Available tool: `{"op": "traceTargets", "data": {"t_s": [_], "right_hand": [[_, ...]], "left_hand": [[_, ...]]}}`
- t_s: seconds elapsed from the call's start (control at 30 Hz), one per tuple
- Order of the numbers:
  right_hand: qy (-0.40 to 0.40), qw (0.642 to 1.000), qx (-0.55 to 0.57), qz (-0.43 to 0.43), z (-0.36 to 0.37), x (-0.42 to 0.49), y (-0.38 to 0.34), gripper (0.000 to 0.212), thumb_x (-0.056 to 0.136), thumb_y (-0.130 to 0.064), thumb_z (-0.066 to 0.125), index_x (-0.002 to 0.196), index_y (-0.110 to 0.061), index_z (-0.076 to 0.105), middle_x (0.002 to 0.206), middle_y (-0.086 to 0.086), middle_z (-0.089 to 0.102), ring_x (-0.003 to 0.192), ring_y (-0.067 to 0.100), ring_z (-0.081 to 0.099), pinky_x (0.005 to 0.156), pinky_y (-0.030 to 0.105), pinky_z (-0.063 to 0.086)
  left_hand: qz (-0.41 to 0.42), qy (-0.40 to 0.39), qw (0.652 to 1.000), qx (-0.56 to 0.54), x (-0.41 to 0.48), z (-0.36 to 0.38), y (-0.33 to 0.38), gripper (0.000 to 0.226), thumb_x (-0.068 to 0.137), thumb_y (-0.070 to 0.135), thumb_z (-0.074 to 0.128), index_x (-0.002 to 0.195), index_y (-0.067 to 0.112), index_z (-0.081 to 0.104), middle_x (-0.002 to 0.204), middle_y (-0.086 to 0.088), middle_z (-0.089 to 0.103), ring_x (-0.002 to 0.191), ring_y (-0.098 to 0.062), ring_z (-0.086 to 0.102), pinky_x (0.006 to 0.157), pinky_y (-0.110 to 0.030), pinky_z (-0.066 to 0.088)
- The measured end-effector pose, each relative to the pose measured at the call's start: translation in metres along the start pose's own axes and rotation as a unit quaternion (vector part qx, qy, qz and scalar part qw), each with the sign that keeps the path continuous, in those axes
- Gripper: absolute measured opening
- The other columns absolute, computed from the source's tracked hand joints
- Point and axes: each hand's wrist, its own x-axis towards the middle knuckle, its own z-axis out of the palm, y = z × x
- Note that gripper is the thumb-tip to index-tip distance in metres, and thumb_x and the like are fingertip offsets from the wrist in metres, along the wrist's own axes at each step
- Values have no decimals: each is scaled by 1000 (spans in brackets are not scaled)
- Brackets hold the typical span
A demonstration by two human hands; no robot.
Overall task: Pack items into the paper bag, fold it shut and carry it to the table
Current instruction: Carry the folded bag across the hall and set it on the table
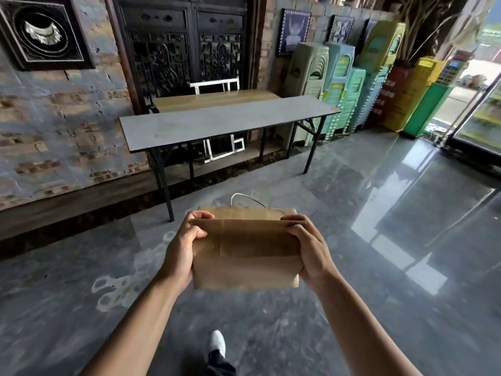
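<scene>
A brown paper bag [245,253] with its top folded over hangs in the air in front of me, above the floor. My left hand [181,248] grips its left edge, thumb on the fold. My right hand [309,248] grips its right edge the same way. A white cord handle [245,198] sticks out behind the bag's top. What is inside the bag is hidden. A long grey folding table [217,123] on black legs stands ahead by the brick wall, some distance beyond the bag.
A wooden-topped table [214,100] stands behind the grey one. Stacks of plastic stools [341,85] line the wall at right. A glass door [479,104] is at far right. Glossy grey floor [379,213] lies between me and the table. My white shoe [218,344] shows below.
</scene>
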Motion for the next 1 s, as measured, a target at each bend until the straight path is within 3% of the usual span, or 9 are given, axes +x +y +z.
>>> {"op": "traceTargets", "data": {"t_s": [0.17,0.3,0.47,0.6,0.73,0.87,1.0], "right_hand": [[14,1000,-6,3,41,123,-20,17,80,-13,54,83,-18,70,98,-1,65,87,16,51,71,33,36],[33,999,-7,6,74,214,-34,16,79,-17,55,84,-19,70,93,-8,67,83,13,53,61,27,41],[27,1000,5,8,117,300,-30,16,76,-17,55,83,-17,70,92,-6,66,87,16,53,71,34,39],[15,1000,9,17,148,365,-24,16,75,-19,58,85,-17,70,87,-12,68,83,12,55,65,26,43],[-6,999,0,32,173,434,-18,23,72,-28,64,93,-24,69,86,-13,69,84,13,59,63,28,50],[-27,999,6,34,195,516,-17,26,70,-29,65,95,-23,69,90,-6,70,86,16,61,72,36,51],[-44,999,17,27,219,616,-26,22,71,-24,66,91,-16,68,84,-3,69,82,14,60,73,35,49]], "left_hand": [[-6,-24,1000,-6,135,-6,31,26,71,10,42,86,20,61,80,-4,59,67,-17,56,50,-22,49],[-1,-31,999,10,232,-17,58,26,67,13,45,84,22,62,77,-3,61,67,-18,57,56,-29,47],[-10,1,1000,18,321,-36,74,21,70,17,46,78,25,64,76,-3,63,68,-20,56,60,-31,45],[-5,24,999,22,381,-55,79,21,71,18,47,77,25,65,82,-7,60,76,-24,54,69,-36,41],[-10,46,999,21,446,-70,80,21,71,18,48,75,27,66,82,-7,61,77,-24,55,68,-36,43],[-1,72,997,26,524,-78,78,19,71,17,52,73,29,67,84,-3,62,90,-24,53,80,-40,40],[13,102,994,28,617,-78,90,13,73,18,58,74,28,67,90,-3,61,98,-24,53,89,-39,36]]}}
